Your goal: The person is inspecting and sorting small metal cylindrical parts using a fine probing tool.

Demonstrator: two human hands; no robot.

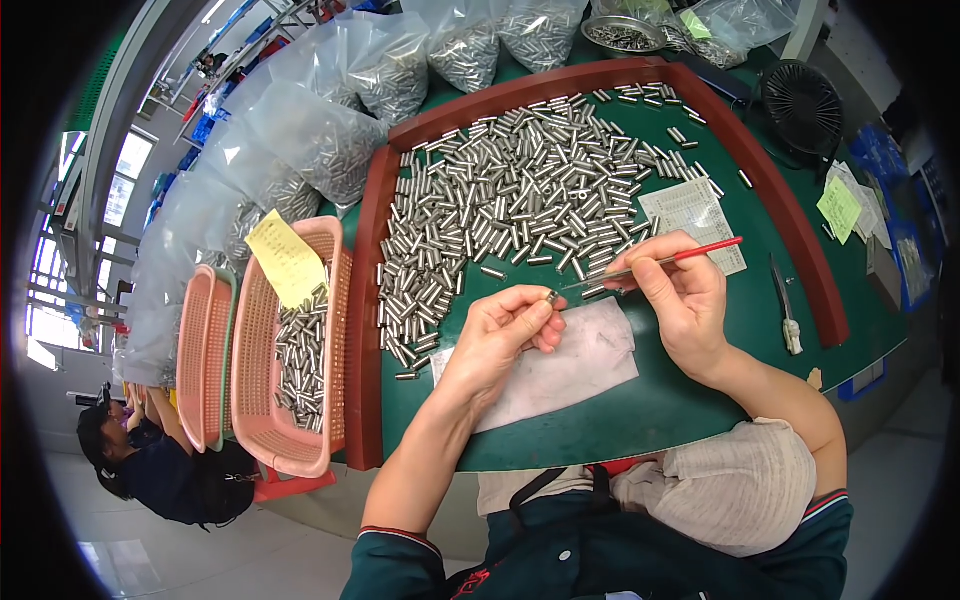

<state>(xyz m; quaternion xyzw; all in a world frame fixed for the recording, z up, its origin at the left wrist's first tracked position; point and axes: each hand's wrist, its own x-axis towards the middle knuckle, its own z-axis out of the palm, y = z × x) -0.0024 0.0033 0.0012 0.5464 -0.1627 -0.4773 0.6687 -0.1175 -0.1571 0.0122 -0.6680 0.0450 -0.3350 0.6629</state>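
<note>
My left hand (pixel 505 330) pinches a small metal cylinder (pixel 553 296) between thumb and fingertips, its end facing up. A slim red-handled tool (pixel 710 247) with a thin metal shaft is gripped like a pen in my right hand (pixel 685 305). Its tip points at the end of the cylinder; whether they touch I cannot tell. Under my hands a whitish, smudged cloth (pixel 585 365) lies on the green tabletop (pixel 660 400). Beyond them spreads a large heap of loose metal cylinders (pixel 510 190), some lying right by my right fingers.
Dark red wooden rails (pixel 372 300) border the heap. At left stand pink baskets (pixel 290 450), one holding cylinders and a yellow note (pixel 287 258). Filled plastic bags (pixel 320 145) line the back. A printed sheet (pixel 695 220), tweezers (pixel 784 300) and a black fan (pixel 802 105) are at right. Another person (pixel 170 460) works far left.
</note>
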